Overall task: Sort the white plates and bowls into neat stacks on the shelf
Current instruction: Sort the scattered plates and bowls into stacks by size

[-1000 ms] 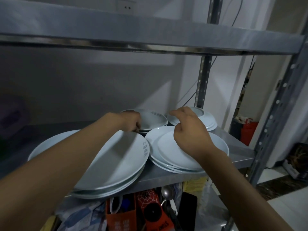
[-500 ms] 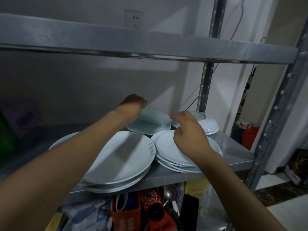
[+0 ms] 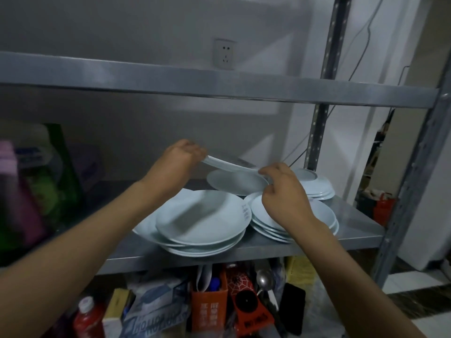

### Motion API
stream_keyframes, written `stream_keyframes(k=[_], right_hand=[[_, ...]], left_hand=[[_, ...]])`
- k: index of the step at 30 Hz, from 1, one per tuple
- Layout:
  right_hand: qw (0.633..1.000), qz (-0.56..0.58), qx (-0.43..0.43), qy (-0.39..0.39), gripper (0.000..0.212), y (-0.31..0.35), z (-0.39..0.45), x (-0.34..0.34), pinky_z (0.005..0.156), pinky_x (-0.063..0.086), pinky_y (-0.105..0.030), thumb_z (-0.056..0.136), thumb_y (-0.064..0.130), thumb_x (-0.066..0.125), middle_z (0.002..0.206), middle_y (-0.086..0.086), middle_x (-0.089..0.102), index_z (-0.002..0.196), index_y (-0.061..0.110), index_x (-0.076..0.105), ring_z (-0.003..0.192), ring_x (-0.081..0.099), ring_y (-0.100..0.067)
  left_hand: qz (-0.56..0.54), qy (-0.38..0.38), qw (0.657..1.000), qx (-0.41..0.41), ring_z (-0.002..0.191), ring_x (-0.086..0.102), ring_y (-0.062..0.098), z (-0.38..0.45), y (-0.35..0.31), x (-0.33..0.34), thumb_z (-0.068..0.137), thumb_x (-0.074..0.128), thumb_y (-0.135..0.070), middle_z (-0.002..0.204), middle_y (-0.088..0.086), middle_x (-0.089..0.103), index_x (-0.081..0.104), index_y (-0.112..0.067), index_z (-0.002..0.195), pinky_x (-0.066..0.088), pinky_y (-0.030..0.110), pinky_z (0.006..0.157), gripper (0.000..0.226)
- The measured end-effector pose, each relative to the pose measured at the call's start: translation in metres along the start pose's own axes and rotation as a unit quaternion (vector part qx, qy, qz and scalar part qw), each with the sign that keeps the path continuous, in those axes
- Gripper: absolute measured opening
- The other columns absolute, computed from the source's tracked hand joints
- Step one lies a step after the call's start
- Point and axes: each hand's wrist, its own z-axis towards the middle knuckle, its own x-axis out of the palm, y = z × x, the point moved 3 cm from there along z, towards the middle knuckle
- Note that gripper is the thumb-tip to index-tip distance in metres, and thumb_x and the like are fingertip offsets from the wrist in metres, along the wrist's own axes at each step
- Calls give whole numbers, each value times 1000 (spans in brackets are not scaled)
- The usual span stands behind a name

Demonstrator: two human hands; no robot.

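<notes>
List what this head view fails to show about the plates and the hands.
- Lifted plate: motion-blurred, seen edge-on; its face is unreadable.
- Left hand and right hand: fingertips at the rim smeared, grip detail unclear.
- Front right stack: right forearm covers part, so no plate count.
- Printing on the large plate: too small.
- Items at left: blurred.

I see a pale grey wall carrying a white socket, with a thin cable running down it. Slotted metal uprights stand before it; pale floor tiles show lower right.
</notes>
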Motion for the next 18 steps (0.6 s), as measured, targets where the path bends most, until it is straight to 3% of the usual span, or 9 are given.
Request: stream_keyframes(k=[5, 7, 11, 14, 18], right_hand=[[1000, 19, 4, 4, 45, 18, -13, 4, 96, 44, -34, 80, -4, 45, 127, -6, 49, 120, 8, 60, 116, 48, -23], [1000, 28, 2, 9, 43, 26, -18, 8, 96, 44, -34, 80, -3, 45, 127, -5, 48, 119, 9, 61, 115, 48, -22], [999, 40, 6, 14, 43, 36, -28, 20, 92, 47, -35, 79, -4, 45, 128, -3, 47, 117, 8, 62, 116, 47, -25], [999, 42, 17, 17, 42, 38, -32, 28, 93, 42, -29, 81, -3, 45, 134, -3, 43, 118, 8, 61, 121, 45, -23], [998, 50, 35, 23, 44, 39, -32, 35, 93, 35, -21, 82, -4, 45, 141, -2, 39, 119, 11, 62, 122, 45, -19]], left_hand=[[22, -53, 998, -23, 85, 67, 34, -52, 1, -33, 78, 46, 0, 90, 14, 73, 73, 0, 93, 58, 41, 74, 31], [26, -52, 998, -26, 85, 68, 33, -71, 2, -37, 78, 43, -1, 91, 14, 73, 73, 0, 92, 58, 44, 76, 34], [18, -33, 998, -46, 86, 68, 30, -101, 6, -38, 75, 55, 4, 91, 13, 72, 73, -1, 94, 57, 39, 77, 27], [14, -33, 998, -42, 87, 67, 29, -121, 4, -45, 79, 47, -2, 92, 13, 72, 72, 0, 95, 53, 34, 79, 30], [7, -26, 999, -42, 91, 66, 29, -139, 3, -50, 74, 58, 5, 96, 15, 72, 72, 2, 96, 56, 37, 79, 27]])
